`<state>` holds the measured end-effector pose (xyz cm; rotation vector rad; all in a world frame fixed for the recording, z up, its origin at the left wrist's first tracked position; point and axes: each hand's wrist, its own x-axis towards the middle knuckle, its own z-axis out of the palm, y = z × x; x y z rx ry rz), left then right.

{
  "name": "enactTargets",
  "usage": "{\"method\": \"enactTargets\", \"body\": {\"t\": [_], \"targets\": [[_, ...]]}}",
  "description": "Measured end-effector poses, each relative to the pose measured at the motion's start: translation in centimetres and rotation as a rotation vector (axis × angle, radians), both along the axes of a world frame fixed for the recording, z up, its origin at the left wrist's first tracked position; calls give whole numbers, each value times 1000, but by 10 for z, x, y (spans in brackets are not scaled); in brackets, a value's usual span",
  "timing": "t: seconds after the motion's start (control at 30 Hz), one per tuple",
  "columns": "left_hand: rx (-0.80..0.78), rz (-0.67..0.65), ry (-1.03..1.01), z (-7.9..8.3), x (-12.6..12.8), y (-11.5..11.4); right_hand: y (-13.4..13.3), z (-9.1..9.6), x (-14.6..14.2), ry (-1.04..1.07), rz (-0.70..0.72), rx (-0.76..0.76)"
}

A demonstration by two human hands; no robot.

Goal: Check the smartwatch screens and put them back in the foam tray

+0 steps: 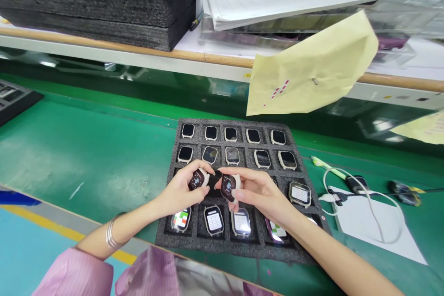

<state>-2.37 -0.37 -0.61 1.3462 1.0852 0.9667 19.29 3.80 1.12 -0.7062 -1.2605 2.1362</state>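
Observation:
A black foam tray (173, 236) lies on the green belt, its pockets filled with several beige smartwatch bodies. Those in the two far rows have dark screens (253, 136); those in the near row have lit screens (213, 219). My left hand (183, 189) is closed around one watch body (198, 179) with a lit screen, held above the tray's middle row. My right hand (262, 192) grips a second watch body (229, 187), also lit, right beside the first. The two watches almost touch.
A white sheet (367, 226) with a white cable (364, 194) and dark connectors lies right of the tray. A yellow paper tag (312, 69) hangs from the shelf edge above. Black foam sheets (104, 4) are stacked on the shelf at left. Another tray (14, 97) sits at far left.

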Motion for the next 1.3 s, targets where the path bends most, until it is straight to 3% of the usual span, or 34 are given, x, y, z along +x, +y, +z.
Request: {"method": "enactTargets", "body": {"t": [0.33,0.53,0.73,0.93,1.13,1.3], "targets": [[0,6,3,1,4,0,3,-5,1,8,30,-8],[-13,10,-59,-1,4,0,2,-5,1,5,-33,26],[5,24,10,-3,2,2,5,-7,2,-4,31,31],[-13,29,-76,-5,1,1,4,-12,1,0,15,67],[16,22,12,-2,1,0,3,-10,1,3,29,70],[9,18,-76,-6,1,0,2,-9,0,3,10,78]]}}
